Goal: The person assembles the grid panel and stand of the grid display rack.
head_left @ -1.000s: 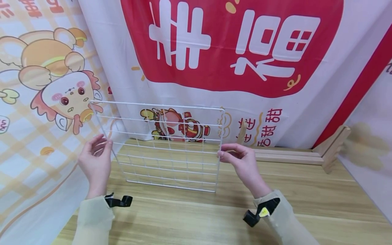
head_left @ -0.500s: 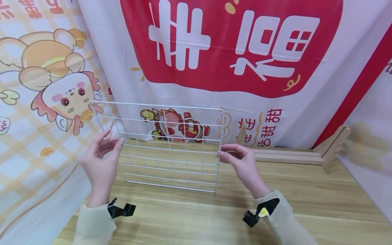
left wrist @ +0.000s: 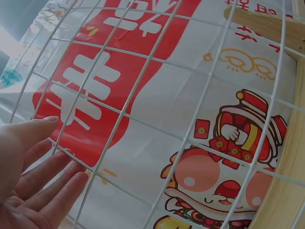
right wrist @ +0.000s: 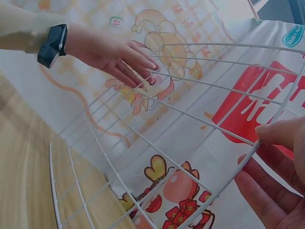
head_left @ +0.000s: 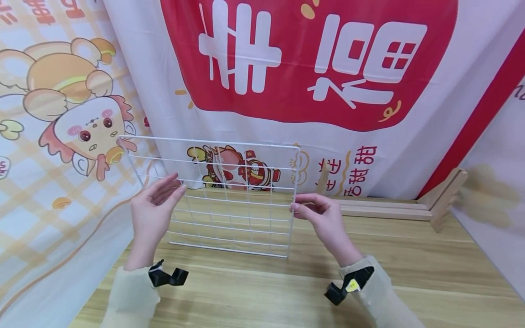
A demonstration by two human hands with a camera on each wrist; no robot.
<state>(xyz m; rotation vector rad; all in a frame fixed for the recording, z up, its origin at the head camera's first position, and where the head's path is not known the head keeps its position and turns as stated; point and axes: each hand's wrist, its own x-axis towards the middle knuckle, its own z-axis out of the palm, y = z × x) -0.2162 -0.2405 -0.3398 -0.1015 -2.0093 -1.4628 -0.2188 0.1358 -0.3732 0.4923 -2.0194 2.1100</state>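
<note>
A white wire grid panel (head_left: pixel 227 199) stands upright, its lower edge down at the wooden tabletop (head_left: pixel 246 291). My right hand (head_left: pixel 321 218) pinches the panel's right side wire between thumb and fingers, as the right wrist view also shows. Over the left part of the panel, my left hand (head_left: pixel 153 212) is held up with its fingers extended and the thumb apart. In the left wrist view, the left fingertips (left wrist: pixel 71 164) lie close to the grid wires (left wrist: pixel 186 140); whether they touch, I cannot tell.
Behind the panel hangs a white cloth with a large red print (head_left: pixel 299 91). A checked cartoon cloth (head_left: pixel 24 191) covers the left side. A wooden bar (head_left: pixel 385 208) with an angled end piece (head_left: pixel 445 198) lies along the back right.
My left hand has moved to the right, from the panel's left side wire to over its left mesh. The right hand and the panel have stayed almost still.
</note>
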